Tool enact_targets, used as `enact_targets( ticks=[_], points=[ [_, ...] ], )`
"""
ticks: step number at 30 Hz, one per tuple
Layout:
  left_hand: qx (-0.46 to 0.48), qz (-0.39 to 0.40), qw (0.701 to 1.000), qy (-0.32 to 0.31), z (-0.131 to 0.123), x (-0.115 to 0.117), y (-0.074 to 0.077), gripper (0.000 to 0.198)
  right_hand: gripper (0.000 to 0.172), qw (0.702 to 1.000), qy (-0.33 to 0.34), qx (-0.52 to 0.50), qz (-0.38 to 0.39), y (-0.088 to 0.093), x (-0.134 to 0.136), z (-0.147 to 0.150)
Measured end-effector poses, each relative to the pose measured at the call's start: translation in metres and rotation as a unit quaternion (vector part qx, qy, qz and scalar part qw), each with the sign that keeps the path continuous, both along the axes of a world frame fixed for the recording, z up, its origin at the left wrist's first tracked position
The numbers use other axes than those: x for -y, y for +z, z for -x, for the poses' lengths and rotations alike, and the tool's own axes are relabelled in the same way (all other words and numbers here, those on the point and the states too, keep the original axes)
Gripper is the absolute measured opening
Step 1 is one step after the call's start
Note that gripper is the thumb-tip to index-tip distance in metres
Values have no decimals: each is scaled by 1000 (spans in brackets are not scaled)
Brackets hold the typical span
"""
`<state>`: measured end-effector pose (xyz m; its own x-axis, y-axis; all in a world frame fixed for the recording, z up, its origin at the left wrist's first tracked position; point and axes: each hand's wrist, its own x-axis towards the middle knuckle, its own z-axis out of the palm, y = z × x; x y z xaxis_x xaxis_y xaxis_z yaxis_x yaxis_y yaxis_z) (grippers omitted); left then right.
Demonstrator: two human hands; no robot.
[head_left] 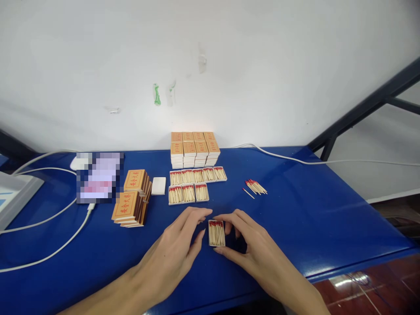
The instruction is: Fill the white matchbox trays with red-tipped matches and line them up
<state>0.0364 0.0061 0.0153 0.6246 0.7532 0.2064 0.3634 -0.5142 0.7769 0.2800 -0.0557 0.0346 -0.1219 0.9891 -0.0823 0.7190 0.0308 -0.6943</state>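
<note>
A small white matchbox tray (pixel 217 234), filled with red-headed matches, lies near the front of the blue table. My right hand (pixel 247 238) grips it between thumb and fingers at its near and far edges. Just left of the tray is my left hand (pixel 182 238), thumb and fingers apart, holding nothing. Beyond my hands, several more trays of matches (pixel 188 194) sit in two rows. A loose pile of matches (pixel 257 187) rests to the right.
Stacked matchboxes (pixel 195 149) stand against the wall. Orange matchbox sleeves (pixel 131 201) are piled at left beside a white tray or card (pixel 159 186). A blurred phone (pixel 101 177) and white cables (pixel 75 234) lie farther left. Another cable (pixel 288 158) crosses the back right.
</note>
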Motion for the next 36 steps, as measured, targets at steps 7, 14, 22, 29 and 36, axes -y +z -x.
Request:
enact_targets(
  ticks=[7,14,22,29,36],
  points=[
    [-8,-18,1000,-20,0,0,6,58,56,998,35,-48,29,5,-1,-5],
    [-34,-50,996,-61,-1,-1,4,77,34,992,-59,-3,-109,1,-9,-28],
    [-85,-68,989,-101,1,1,7,64,54,931,-229,167,-229,-30,-40,-62],
    [-89,-78,988,-102,-1,-4,9,52,63,919,-238,193,-246,-35,-49,-63],
    [-76,-75,992,-73,-2,-4,10,45,51,923,-198,205,-257,-33,-40,-51]
  ],
)
